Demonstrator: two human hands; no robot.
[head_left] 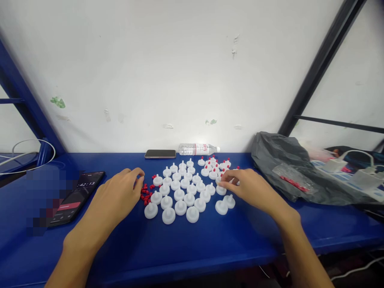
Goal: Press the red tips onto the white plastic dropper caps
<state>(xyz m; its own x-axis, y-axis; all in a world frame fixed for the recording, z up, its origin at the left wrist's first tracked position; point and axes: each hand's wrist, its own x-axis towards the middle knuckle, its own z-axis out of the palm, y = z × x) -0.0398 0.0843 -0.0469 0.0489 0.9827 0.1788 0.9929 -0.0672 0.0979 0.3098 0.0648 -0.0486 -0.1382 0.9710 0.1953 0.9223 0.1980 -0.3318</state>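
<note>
Several white round caps with upright nozzles (180,207) stand in a loose cluster on the blue table. Small red tips (146,196) lie in a pile at the cluster's left edge. Behind and left of my right hand, more white caps carry red tips (213,173). My left hand (121,194) is beside the red pile, thumb and index finger curled close together; whatever may be between them is hidden. My right hand (247,186) reaches over the cluster's right side, its fingertips pinched at a white cap (221,189), partly covered by the fingers.
A phone showing a timer (76,198) lies at left. Another phone (160,154) and a plastic bottle (198,149) lie by the wall. A grey plastic bag (270,160), a clear packet of red tips (294,182) and power strips (348,176) are at right.
</note>
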